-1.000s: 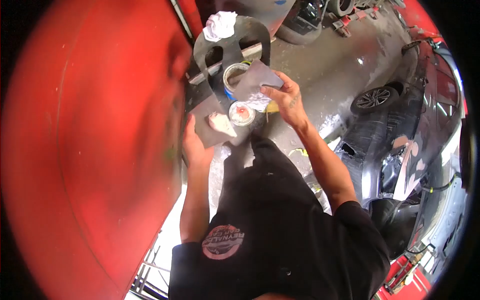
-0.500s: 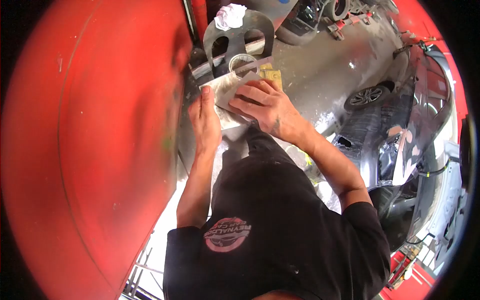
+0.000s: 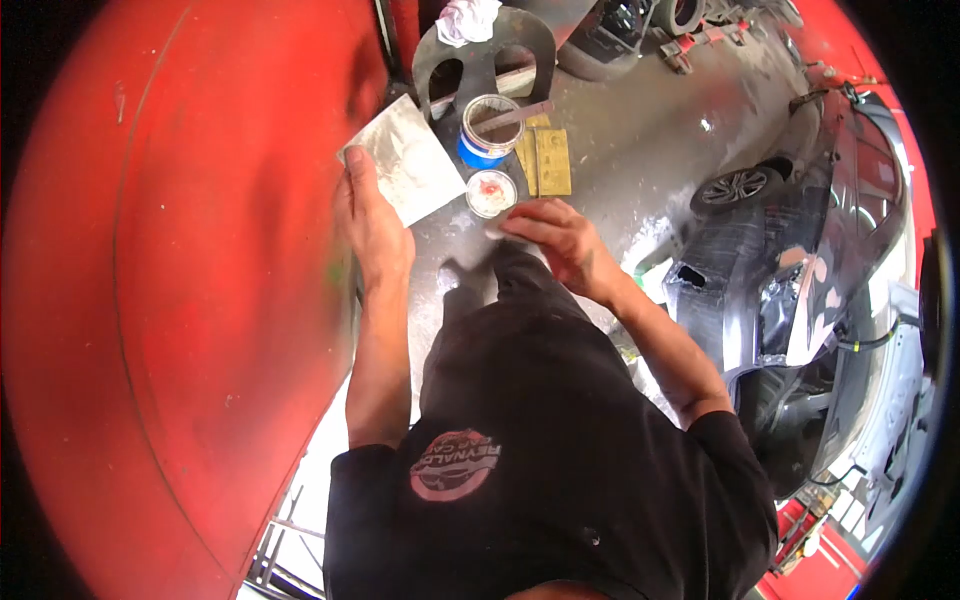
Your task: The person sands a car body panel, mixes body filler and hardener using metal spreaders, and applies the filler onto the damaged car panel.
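My left hand (image 3: 374, 222) is closed on the edge of a square, pale mixing board (image 3: 405, 160), thumb on top. The board is tilted and smeared with whitish paste. My right hand (image 3: 562, 240) is low and to the right of the board, its fingers pinched together. A small pale bit shows at its fingertips, but I cannot make out what they hold. Just beyond those fingers lies a round white lid (image 3: 491, 194) with a red smear. Behind it stands an open blue can (image 3: 484, 152) with a flat stick (image 3: 515, 116) across its mouth.
A dark plastic chair (image 3: 432, 52) carries a crumpled white cloth (image 3: 467, 20) on its back. Yellow flat pieces (image 3: 553, 162) lie beside the can. A large red panel (image 3: 230, 260) rises close on my left. To the right is a damaged dark car (image 3: 735, 270).
The board has moved left and turned, away from my right hand. My right hand has come off the board, down and to the right. The grey flat spreader under it no longer shows clearly.
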A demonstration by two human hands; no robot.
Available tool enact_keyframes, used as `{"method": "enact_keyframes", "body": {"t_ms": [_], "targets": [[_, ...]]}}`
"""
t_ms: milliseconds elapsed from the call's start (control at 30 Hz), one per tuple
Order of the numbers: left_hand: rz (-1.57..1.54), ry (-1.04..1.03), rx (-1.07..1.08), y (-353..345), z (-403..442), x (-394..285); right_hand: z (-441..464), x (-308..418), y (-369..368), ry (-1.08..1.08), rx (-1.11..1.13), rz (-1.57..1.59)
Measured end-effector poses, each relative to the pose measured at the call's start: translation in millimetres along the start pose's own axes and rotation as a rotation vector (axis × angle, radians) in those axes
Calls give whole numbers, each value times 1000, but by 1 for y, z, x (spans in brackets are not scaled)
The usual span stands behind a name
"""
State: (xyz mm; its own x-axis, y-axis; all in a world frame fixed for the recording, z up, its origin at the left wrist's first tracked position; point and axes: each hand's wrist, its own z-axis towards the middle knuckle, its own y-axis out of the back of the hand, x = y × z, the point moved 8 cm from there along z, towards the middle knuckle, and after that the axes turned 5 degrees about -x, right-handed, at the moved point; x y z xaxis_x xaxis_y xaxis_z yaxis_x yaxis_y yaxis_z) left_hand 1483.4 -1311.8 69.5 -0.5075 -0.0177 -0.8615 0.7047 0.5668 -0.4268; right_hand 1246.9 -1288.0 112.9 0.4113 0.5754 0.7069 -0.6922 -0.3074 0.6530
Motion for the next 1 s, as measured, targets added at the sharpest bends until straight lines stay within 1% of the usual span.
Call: {"method": "enact_keyframes", "body": {"t_ms": [33, 67, 133, 167, 200, 267, 300, 367, 400, 433, 533, 633, 733, 767, 800, 867, 900, 1000], "targets": [[17, 5, -7, 4, 4, 2, 0, -2, 9, -35, -93, 120], [36, 11, -13, 7, 6, 6, 0, 1, 15, -40, -118, 154], [-72, 153, -110, 14, 9, 37, 15, 22, 38, -54, -187, 219], [-150, 274, -33, 4, -7, 47, 17, 29, 39, 13, -172, 221], [-146, 381, -30, -6, -24, 51, 18, 36, 36, 96, -158, 205], [-273, 503, 111, -7, -29, 91, 17, 49, 21, 263, -120, 174], [-320, 512, 123, -10, -33, 92, 12, 43, 7, 257, -71, 101], [-416, 530, 133, -13, -42, 93, 7, 32, 1, 186, -11, 41], [-417, 516, 109, -10, -41, 94, 6, 25, -2, 153, 20, 13], [-414, 506, 91, -8, -40, 96, 5, 22, -7, 176, 38, -32], [-392, 536, 27, 2, -39, 110, 0, 5, -19, 133, 87, -14], [-343, 543, -10, 17, -41, 127, -8, -18, -32, 125, 73, -11], [-312, 511, -47, 29, -36, 133, -30, -73, -50, -44, 126, 17], [-312, 495, -56, 28, -31, 130, -44, -84, -63, -49, 229, 16], [-220, 456, -114, 27, -26, 119, -63, -105, -69, -182, 199, 73], [-139, 346, -114, 48, -3, 125, -101, -154, -89, -420, 154, 186], [-147, 361, -129, 55, 4, 131, -106, -179, -92, -456, 54, 157], [-117, 437, -191, 81, 12, 153, -129, -253, -107, -631, -142, -66]]}}
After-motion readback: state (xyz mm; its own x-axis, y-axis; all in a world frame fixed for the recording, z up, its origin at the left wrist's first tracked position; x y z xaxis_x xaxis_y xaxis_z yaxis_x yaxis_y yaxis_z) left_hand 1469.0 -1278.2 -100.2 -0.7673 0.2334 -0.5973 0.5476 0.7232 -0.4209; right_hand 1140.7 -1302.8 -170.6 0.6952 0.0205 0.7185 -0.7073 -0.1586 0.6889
